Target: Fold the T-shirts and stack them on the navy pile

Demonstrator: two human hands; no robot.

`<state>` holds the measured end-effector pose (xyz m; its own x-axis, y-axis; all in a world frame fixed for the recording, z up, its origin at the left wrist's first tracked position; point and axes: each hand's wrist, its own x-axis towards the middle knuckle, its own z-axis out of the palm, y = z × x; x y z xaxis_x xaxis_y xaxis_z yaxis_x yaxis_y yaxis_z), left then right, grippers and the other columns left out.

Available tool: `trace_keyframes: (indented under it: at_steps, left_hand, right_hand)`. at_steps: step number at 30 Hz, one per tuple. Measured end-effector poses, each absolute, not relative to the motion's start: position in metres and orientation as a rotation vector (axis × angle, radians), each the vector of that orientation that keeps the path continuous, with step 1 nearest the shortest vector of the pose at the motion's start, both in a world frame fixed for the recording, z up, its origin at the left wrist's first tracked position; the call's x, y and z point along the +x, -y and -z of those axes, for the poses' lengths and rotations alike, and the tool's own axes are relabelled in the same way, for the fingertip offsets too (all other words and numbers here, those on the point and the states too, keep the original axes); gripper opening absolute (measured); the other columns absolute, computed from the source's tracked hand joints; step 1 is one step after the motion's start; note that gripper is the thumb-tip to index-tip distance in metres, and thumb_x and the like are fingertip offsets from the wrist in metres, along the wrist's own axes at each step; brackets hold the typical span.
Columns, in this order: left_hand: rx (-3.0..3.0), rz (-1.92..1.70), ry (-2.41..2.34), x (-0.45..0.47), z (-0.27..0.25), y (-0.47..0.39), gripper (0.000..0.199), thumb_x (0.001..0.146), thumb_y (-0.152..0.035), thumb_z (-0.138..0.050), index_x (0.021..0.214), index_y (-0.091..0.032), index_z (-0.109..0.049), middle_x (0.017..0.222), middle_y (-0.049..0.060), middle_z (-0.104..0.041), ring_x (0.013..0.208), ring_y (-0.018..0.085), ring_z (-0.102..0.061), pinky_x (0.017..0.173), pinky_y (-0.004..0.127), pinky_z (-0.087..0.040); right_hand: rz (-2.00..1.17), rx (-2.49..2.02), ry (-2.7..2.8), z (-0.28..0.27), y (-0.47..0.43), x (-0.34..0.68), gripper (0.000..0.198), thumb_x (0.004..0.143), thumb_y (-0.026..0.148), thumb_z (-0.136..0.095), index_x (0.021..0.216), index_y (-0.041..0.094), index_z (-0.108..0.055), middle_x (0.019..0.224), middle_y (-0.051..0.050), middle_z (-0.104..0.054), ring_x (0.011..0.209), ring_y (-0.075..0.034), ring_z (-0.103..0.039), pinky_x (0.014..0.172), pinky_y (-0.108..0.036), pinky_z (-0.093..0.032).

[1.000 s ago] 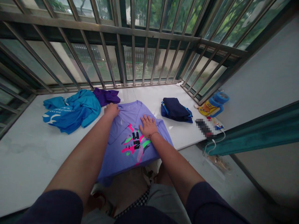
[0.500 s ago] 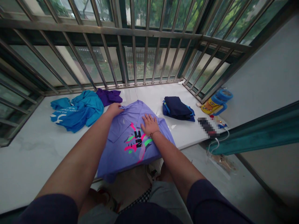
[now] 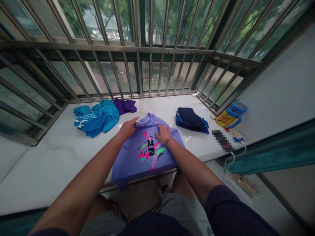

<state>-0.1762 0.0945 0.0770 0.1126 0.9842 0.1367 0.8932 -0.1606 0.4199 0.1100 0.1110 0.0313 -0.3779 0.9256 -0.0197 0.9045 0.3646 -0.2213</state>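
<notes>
A light purple T-shirt (image 3: 130, 160) with a pink, green and black print lies spread over the white ledge, its lower edge hanging over the front. At the collar's left side, my left hand (image 3: 128, 127) has its fingers closed on the fabric. My right hand (image 3: 164, 133) rests on the shirt's upper right part, thumb apart from the fingers, pressing on the cloth beside the print. The fabric is slightly rumpled between the two hands.
Crumpled blue clothing (image 3: 97, 118) and a dark purple garment (image 3: 125, 105) lie back left. A folded navy pile (image 3: 190, 118) sits to the right. Beyond it are a blue and yellow bottle (image 3: 230, 114), a blurred-out dark item (image 3: 222, 141) and a white cable. Metal window bars (image 3: 152, 49) border the back.
The view has tilted up and shifted left. The collar area is more rumpled, and my right hand's fingers are less spread. My left hand stays at the collar's left side.
</notes>
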Motion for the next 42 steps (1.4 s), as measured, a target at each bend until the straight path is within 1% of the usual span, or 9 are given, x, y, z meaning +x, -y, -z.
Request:
trace_keyframes:
  at_steps: [4,11,14,17,20,23,29,37,42]
  left_hand:
    - [2.34,-0.411,-1.759,-0.17,-0.063,-0.053,0.05,0.082,-0.003,-0.059,0.123,-0.023,-0.08,0.119,0.01,-0.082,0.115,0.029,-0.074,0.104,0.04,-0.053]
    - [2.442,-0.376,-1.544,-0.154,-0.047,-0.019,0.033,0.083,-0.001,-0.06,0.098,-0.023,-0.079,0.106,0.008,-0.082,0.108,0.027,-0.073,0.103,0.041,-0.052]
    - [2.444,-0.375,-1.511,-0.147,-0.038,-0.003,0.031,0.084,-0.003,-0.062,0.101,-0.024,-0.078,0.109,0.007,-0.081,0.109,0.026,-0.073,0.102,0.039,-0.054]
    - [2.327,-0.553,-1.547,-0.144,-0.021,0.016,0.037,0.086,-0.01,-0.067,0.119,-0.025,-0.073,0.127,0.008,-0.078,0.121,0.025,-0.071,0.112,0.041,-0.053]
    - [2.165,-0.808,-1.613,-0.142,-0.003,0.032,0.047,0.091,-0.017,-0.067,0.137,-0.025,-0.065,0.137,0.011,-0.074,0.131,0.027,-0.067,0.125,0.051,-0.044]
    - [2.12,-0.909,-1.663,-0.141,0.006,0.039,0.06,0.092,-0.02,-0.067,0.151,-0.023,-0.056,0.145,0.015,-0.068,0.137,0.029,-0.064,0.125,0.055,-0.046]
    - [2.096,-0.96,-1.726,-0.139,0.002,0.039,0.023,0.089,-0.013,-0.061,0.106,-0.023,-0.074,0.127,0.014,-0.074,0.125,0.029,-0.069,0.114,0.052,-0.055]
    - [2.194,-0.867,-1.777,-0.148,0.0,0.055,0.017,0.089,-0.017,-0.06,0.1,-0.023,-0.072,0.12,0.013,-0.078,0.118,0.031,-0.07,0.113,0.054,-0.052]
    - [2.248,-0.804,-1.761,-0.159,-0.003,0.065,0.018,0.089,-0.015,-0.06,0.099,-0.023,-0.073,0.127,0.013,-0.077,0.123,0.031,-0.07,0.119,0.056,-0.047]
  right_hand:
    - [-0.179,-1.588,2.488,-0.053,-0.117,0.117,0.062,0.105,0.02,-0.046,0.167,0.014,-0.041,0.168,-0.019,-0.048,0.148,-0.031,-0.049,0.125,-0.046,-0.035]
    - [-0.136,-1.16,2.854,-0.063,-0.148,0.085,0.065,0.105,0.01,-0.041,0.167,0.029,-0.045,0.172,-0.007,-0.047,0.154,-0.023,-0.044,0.125,-0.041,-0.036]
    - [-0.153,-1.22,2.859,-0.062,-0.164,0.065,0.064,0.105,0.01,-0.04,0.167,0.028,-0.045,0.17,-0.008,-0.05,0.153,-0.023,-0.047,0.121,-0.04,-0.041]
    - [-0.168,-1.328,2.844,-0.059,-0.177,0.051,0.067,0.103,0.008,-0.043,0.168,0.024,-0.042,0.161,-0.014,-0.058,0.146,-0.028,-0.054,0.114,-0.042,-0.047]
    - [-0.185,-1.364,2.846,-0.061,-0.187,0.046,0.065,0.099,0.006,-0.05,0.162,0.022,-0.051,0.149,-0.017,-0.066,0.135,-0.03,-0.06,0.107,-0.041,-0.05]
    - [-0.175,-1.327,2.826,-0.07,-0.19,0.055,0.055,0.097,0.006,-0.054,0.15,0.021,-0.062,0.142,-0.015,-0.068,0.132,-0.03,-0.059,0.108,-0.04,-0.048]
    - [-0.103,-1.324,2.709,-0.093,-0.158,0.116,0.036,0.096,0.012,-0.062,0.129,0.018,-0.073,0.131,-0.015,-0.068,0.126,-0.03,-0.054,0.111,-0.04,-0.043]
    - [-0.179,-1.41,2.769,-0.062,-0.074,0.204,0.044,0.094,0.002,-0.054,0.127,0.023,-0.074,0.131,-0.012,-0.07,0.122,-0.026,-0.059,0.103,-0.036,-0.047]
    - [-0.181,-1.404,2.684,-0.055,-0.048,0.205,0.041,0.092,0.005,-0.057,0.126,0.021,-0.074,0.13,-0.012,-0.071,0.123,-0.027,-0.06,0.109,-0.038,-0.046]
